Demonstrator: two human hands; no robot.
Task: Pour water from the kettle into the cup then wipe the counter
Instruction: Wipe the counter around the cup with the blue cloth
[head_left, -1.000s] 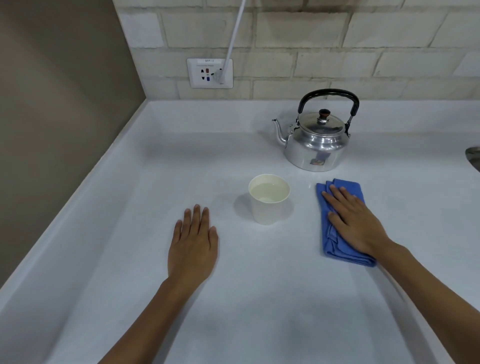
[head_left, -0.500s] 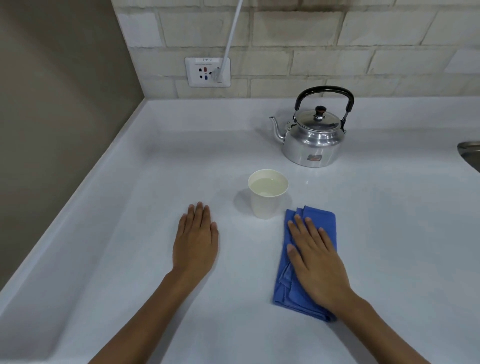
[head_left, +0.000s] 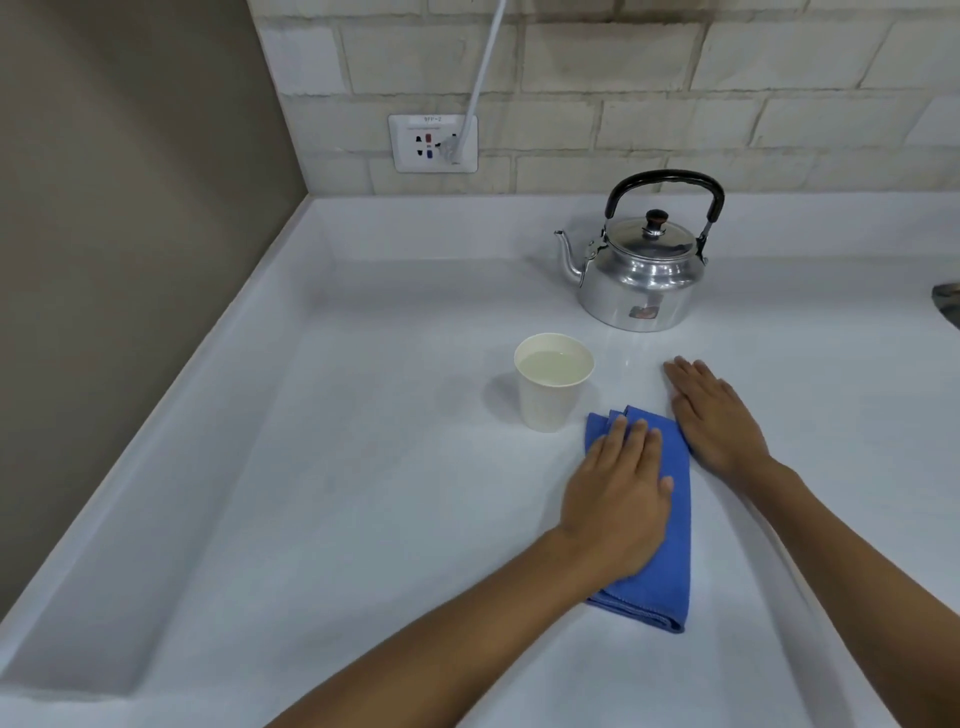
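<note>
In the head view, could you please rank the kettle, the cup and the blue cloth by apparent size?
1. Blue cloth, though it is nearest, so this is unsure.
2. Kettle.
3. Cup.

Pale brick wall (head_left: 623, 78), outlet (head_left: 432, 143), taupe side wall (head_left: 130, 208)

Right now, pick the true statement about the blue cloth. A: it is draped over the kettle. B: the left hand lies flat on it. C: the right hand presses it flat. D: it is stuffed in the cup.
B: the left hand lies palm-down on the blue cloth, while the right hand rests on the bare counter beside it.
</note>
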